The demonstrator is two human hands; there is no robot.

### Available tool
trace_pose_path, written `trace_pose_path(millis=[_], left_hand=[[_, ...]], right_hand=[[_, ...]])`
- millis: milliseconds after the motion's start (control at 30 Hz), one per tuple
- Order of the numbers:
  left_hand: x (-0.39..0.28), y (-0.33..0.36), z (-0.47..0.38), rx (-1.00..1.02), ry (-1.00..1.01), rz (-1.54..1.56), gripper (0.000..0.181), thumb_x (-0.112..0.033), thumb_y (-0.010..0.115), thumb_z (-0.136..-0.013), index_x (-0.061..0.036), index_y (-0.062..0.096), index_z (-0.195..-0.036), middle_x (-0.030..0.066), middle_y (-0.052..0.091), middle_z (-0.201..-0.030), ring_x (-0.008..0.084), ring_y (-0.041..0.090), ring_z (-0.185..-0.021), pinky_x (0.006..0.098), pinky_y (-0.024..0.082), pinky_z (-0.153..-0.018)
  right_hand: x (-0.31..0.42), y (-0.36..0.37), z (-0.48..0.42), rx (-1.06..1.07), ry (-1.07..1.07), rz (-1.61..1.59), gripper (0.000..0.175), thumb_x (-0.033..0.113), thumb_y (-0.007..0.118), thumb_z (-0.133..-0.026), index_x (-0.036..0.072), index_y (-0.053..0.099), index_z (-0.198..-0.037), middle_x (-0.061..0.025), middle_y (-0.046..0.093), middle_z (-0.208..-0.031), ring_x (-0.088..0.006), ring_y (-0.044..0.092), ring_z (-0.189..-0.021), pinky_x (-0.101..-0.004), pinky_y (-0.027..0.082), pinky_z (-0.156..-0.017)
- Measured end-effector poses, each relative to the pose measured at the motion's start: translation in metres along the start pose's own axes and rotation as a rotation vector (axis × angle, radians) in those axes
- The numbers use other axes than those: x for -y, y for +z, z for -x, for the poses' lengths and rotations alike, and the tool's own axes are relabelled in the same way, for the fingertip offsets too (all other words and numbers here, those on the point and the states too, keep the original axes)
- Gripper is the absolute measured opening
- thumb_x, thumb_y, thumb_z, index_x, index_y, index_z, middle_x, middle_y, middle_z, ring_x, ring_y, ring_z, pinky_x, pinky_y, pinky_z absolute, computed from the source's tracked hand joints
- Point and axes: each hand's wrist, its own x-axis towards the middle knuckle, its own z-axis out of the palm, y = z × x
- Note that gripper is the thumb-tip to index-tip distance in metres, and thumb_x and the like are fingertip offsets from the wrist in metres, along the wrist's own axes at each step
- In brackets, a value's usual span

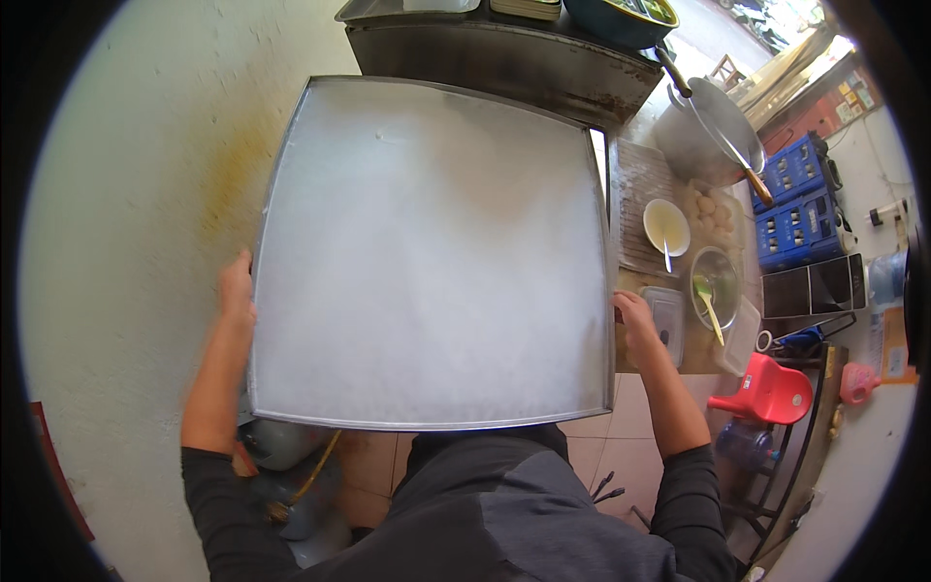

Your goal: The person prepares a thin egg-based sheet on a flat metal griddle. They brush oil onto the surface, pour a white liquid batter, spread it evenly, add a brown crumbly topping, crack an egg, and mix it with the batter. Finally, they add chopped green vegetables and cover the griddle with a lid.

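Observation:
A large square metal tray (429, 262) with a raised thin rim and a whitish, hazy surface spans the middle of the view, in front of my torso. My left hand (237, 287) grips its left edge, the fingertips partly hidden behind the rim. On the opposite side, my right hand (634, 314) holds the right edge a little below the middle, its fingers curled in at the rim. Past the tray's far edge stands a dark metal steamer cabinet or box (502, 69). The tray covers whatever lies beneath it.
A counter to the right bears a white bowl with a spoon (666, 227), eggs (713, 213), a steel bowl with a green brush (715, 284) and a large pot (709, 134). A wall (145, 218) runs close on the left. A red stool (771, 393) and gas cylinders (309, 502) flank me.

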Motion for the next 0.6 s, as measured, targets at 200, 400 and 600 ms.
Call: trace_pose_path(millis=[200, 400, 600], left_hand=[[0.095, 0.013, -0.008, -0.068, -0.004, 0.147, 0.033, -0.029, 0.051, -0.084, 0.0035, 0.059, -0.088, 0.0078, 0.060, -0.083, 0.0163, 0.056, -0.071, 0.0292, 0.046, -0.065], [0.144, 0.028, -0.009, -0.006, -0.135, 0.355, 0.031, -0.026, 0.049, -0.086, 0.0037, 0.060, -0.087, 0.0071, 0.060, -0.084, 0.0146, 0.055, -0.071, 0.0263, 0.045, -0.063], [0.144, 0.046, -0.039, 0.032, -0.133, 0.251, 0.029, -0.026, 0.049, -0.086, 0.0016, 0.060, -0.085, 0.0061, 0.060, -0.081, 0.0146, 0.056, -0.069, 0.0269, 0.045, -0.063]], right_hand=[[0.025, -0.006, 0.023, 0.006, -0.154, 0.047, 0.025, 0.009, 0.052, -0.073, -0.002, 0.058, -0.094, -0.0009, 0.056, -0.077, -0.0085, 0.049, -0.065, -0.0211, 0.038, -0.058], [0.045, -0.016, 0.041, 0.056, -0.174, 0.059, 0.024, 0.009, 0.049, -0.074, -0.001, 0.059, -0.094, -0.0001, 0.057, -0.075, -0.0083, 0.050, -0.066, -0.0215, 0.039, -0.061], [0.035, -0.010, 0.023, -0.033, -0.095, 0.089, 0.028, 0.009, 0.050, -0.073, -0.005, 0.057, -0.095, -0.0012, 0.055, -0.076, -0.0101, 0.047, -0.068, -0.0228, 0.038, -0.062]])
